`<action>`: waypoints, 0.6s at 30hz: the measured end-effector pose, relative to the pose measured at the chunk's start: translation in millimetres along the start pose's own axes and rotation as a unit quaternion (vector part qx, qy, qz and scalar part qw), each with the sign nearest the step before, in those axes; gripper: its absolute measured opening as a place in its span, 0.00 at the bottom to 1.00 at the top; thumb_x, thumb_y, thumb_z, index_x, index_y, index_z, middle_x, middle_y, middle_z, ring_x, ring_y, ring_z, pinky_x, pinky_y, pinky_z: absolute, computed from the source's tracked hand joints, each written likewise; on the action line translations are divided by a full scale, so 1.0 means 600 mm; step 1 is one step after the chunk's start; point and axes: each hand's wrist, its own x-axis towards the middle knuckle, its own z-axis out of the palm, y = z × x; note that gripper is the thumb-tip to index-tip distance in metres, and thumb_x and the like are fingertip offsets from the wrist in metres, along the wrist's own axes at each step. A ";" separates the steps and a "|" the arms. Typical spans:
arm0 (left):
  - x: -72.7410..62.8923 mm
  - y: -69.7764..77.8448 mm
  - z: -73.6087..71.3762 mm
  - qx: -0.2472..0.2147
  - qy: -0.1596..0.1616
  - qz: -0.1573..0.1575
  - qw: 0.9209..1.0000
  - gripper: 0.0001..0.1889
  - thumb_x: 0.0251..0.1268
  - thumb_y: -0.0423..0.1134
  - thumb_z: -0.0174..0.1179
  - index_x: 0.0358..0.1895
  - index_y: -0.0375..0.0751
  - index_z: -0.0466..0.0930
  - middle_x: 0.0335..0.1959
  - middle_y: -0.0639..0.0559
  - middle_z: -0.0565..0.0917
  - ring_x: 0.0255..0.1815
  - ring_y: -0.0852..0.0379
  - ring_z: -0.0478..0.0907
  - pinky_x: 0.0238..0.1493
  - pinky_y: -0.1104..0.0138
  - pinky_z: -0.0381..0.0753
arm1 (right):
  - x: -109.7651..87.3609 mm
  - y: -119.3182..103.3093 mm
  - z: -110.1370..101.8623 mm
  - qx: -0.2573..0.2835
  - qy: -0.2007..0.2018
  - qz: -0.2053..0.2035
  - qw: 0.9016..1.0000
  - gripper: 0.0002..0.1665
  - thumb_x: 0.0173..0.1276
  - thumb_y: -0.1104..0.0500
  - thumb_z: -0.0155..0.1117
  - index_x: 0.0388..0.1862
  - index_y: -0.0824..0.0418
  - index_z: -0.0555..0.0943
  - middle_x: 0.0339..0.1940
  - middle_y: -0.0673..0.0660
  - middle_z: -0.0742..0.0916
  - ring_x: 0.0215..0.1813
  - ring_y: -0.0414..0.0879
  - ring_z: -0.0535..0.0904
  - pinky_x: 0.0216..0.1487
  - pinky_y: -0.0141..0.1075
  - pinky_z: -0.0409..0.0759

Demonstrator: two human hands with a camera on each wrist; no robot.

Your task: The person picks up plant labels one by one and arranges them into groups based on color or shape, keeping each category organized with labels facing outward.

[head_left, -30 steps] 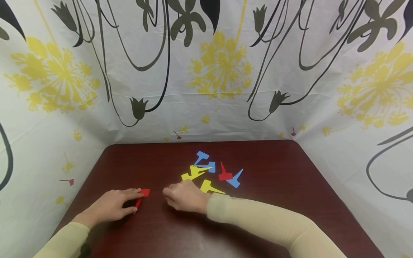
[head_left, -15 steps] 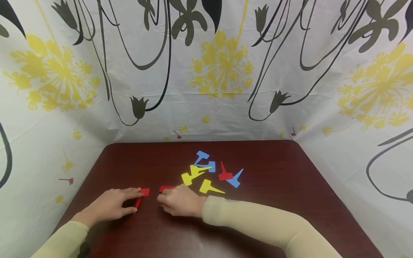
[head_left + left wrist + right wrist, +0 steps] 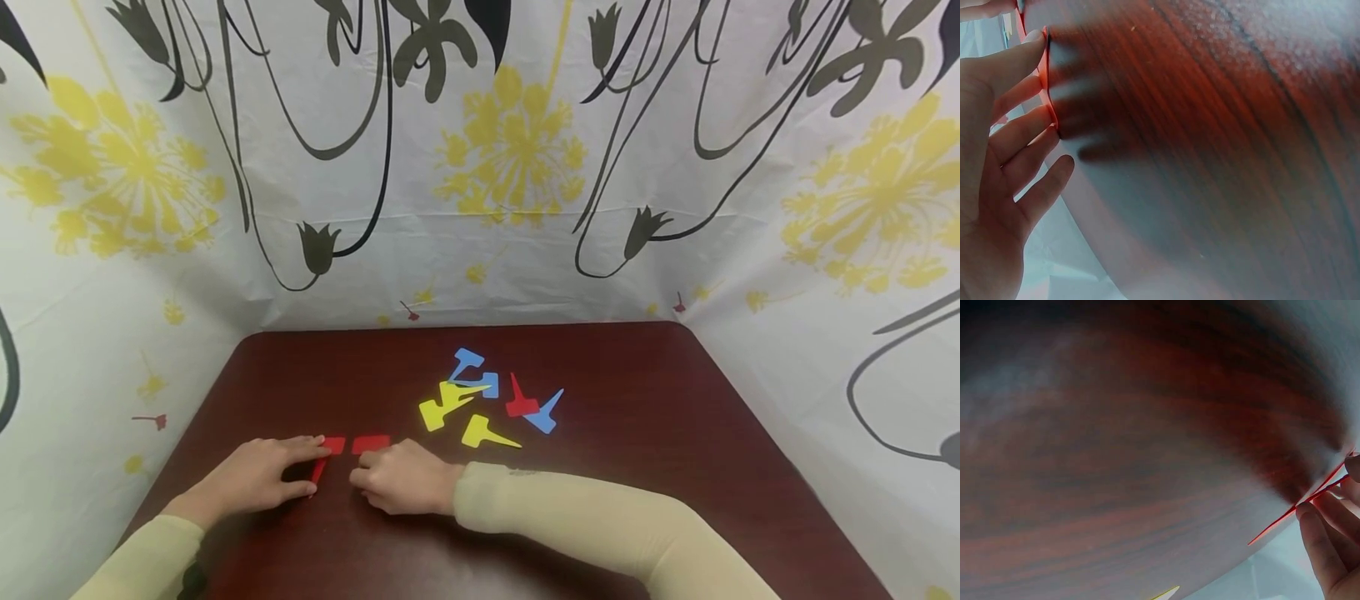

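My left hand (image 3: 251, 479) rests at the left of the table, thumb and fingers extended onto a flat red T-shaped plant label (image 3: 334, 446). In the left wrist view its fingertips touch the edge of that label (image 3: 1045, 75). Just right of it, my right hand (image 3: 408, 477) pinches a second red plant label (image 3: 372, 443) by its narrow part, which the fingers hide. The wide heads of both labels lie side by side with a small gap. In the right wrist view, thumb and fingers pinch the thin red label (image 3: 1275, 524) low over the table.
Beyond my right hand lie yellow plant labels (image 3: 476, 432), with blue ones (image 3: 469, 358) farther back. A red label (image 3: 521, 407) overlaps a blue label (image 3: 545, 422) on the right. Patterned cloth (image 3: 420, 275) hangs around the dark wooden table (image 3: 637, 375).
My right hand has slid left and slightly nearer with the red plant label, bringing its head out from behind the fingers and beside the other red label. The left hand has stayed in place.
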 end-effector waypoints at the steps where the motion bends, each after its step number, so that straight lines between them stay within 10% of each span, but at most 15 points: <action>1: 0.000 0.000 0.001 0.000 0.002 0.000 1.000 0.29 0.61 0.59 0.68 0.66 0.57 0.80 0.66 0.52 0.79 0.61 0.48 0.80 0.54 0.44 0.79 | 0.001 -0.001 0.001 -0.002 0.000 -0.002 1.000 0.05 0.72 0.53 0.61 0.40 0.48 0.83 0.32 0.44 0.79 0.28 0.32 0.75 0.21 0.27 0.73; 18: -0.001 -0.005 0.008 -0.016 0.000 -0.008 1.000 0.30 0.62 0.61 0.67 0.67 0.57 0.79 0.67 0.52 0.78 0.62 0.48 0.79 0.52 0.47 0.81 | 0.015 0.000 0.006 0.005 -0.023 0.002 1.000 0.09 0.73 0.47 0.61 0.45 0.46 0.84 0.35 0.43 0.79 0.32 0.32 0.74 0.26 0.24 0.75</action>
